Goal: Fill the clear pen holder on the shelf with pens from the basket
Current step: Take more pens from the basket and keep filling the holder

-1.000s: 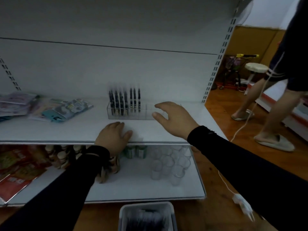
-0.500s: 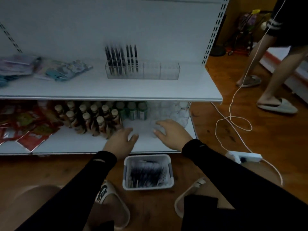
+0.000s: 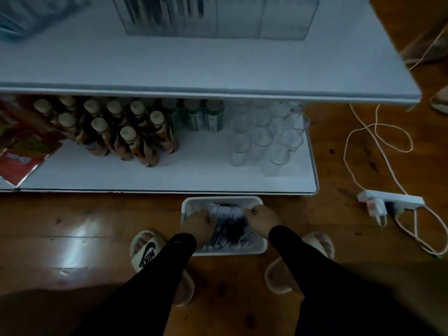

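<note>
Both hands down in the white basket (image 3: 257, 247) on the floor: left hand (image 3: 199, 224) and right hand (image 3: 260, 218) among the pens (image 3: 228, 226), grip unclear. Clear pen holder (image 3: 242, 18) sits up on the top shelf (image 3: 218, 69); bottles (image 3: 126, 132) and clear cups (image 3: 264, 141) crowd the lower shelf between.

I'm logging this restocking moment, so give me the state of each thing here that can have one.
Left hand: in the basket, fingers on the pens, grip unclear.
Right hand: in the basket, fingers curled at the pens.
Basket: on the floor, holding pens.
Pens: lying in a heap.
Pen holder: on the upper shelf, left part filled, right compartments empty.
Glasses: upright, empty.
Power strip: plug inserted.
</note>
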`<act>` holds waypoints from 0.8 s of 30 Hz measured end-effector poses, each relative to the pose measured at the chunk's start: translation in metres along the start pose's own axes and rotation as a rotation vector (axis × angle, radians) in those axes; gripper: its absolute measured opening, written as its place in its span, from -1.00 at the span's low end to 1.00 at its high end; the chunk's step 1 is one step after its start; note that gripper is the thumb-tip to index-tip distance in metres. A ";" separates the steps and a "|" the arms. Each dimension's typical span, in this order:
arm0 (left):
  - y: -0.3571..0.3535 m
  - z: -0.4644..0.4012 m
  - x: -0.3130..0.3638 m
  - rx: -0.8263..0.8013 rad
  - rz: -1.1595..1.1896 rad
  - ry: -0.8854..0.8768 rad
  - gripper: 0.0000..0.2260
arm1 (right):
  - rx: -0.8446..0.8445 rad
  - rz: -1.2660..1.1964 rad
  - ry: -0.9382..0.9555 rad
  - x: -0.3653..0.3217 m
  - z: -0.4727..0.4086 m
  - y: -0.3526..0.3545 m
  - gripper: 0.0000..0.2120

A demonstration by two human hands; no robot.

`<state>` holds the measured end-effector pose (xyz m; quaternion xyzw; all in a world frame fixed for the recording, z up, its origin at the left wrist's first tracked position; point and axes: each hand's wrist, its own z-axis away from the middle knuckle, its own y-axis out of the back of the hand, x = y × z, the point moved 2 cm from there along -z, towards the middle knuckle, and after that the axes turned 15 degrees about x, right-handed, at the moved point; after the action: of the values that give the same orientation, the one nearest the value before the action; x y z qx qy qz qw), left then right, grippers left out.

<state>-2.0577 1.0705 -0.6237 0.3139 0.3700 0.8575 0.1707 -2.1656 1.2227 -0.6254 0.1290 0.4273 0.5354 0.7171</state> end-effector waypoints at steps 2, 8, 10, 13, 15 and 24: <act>-0.020 -0.016 -0.004 -0.031 0.029 0.048 -0.74 | -0.024 -0.079 -0.087 0.008 -0.015 -0.016 -0.59; -0.065 -0.049 -0.010 -0.084 0.100 0.151 -0.78 | -0.097 -0.169 -0.348 0.027 -0.046 -0.061 -0.61; -0.073 -0.054 -0.012 -0.101 0.099 0.196 -0.88 | -0.053 -0.259 -0.430 0.032 -0.054 -0.073 -0.65; -0.090 -0.059 -0.013 -0.122 0.100 0.239 -0.58 | -0.020 -0.398 -0.520 0.043 -0.066 -0.092 -0.65; -0.097 -0.057 -0.013 -0.114 0.072 0.243 -0.45 | -0.028 -0.415 -0.533 0.051 -0.071 -0.099 -0.68; -0.109 -0.066 -0.005 -0.176 0.004 0.167 -0.37 | -0.048 -0.360 -0.483 0.042 -0.065 -0.101 -0.66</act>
<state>-2.0912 1.1058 -0.7420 0.2258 0.3057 0.9102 0.1644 -2.1448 1.2017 -0.7491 0.1577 0.2473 0.3634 0.8842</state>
